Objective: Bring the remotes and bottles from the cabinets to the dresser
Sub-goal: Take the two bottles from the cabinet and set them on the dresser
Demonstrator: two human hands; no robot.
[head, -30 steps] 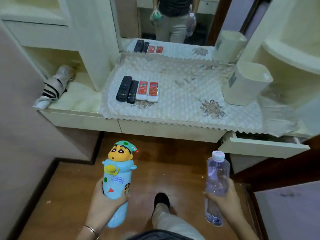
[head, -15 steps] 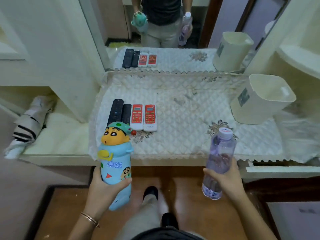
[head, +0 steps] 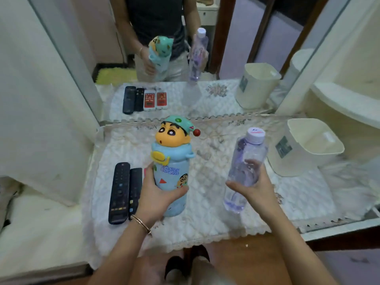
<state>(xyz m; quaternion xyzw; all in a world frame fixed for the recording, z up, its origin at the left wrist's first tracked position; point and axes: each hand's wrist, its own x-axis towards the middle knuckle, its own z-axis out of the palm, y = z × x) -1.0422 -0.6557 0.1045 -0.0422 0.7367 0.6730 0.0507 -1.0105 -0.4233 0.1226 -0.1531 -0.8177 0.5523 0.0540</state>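
Observation:
My left hand (head: 158,197) grips a light-blue cartoon bottle (head: 171,165) with a yellow character head and green cap, held upright over the dresser's quilted white cloth (head: 205,219). My right hand (head: 255,190) holds a clear plastic water bottle (head: 245,167) with a pale cap, tilted slightly, over the middle right of the cloth. Two black remotes (head: 120,192) lie side by side at the cloth's left. My left hand and the cartoon bottle hide the red-and-white remotes beside them.
A cream plastic bin (head: 304,147) stands at the dresser's right. A mirror (head: 185,58) behind the dresser reflects me, the bottles and the remotes. A white cabinet panel (head: 41,99) rises at the left, with a lower shelf (head: 37,233) beside it. Curved shelves (head: 349,99) stand at the right.
I have stepped up to the dresser. Both hands have moved forward and up, so the two bottles now hang over the cloth instead of over the floor.

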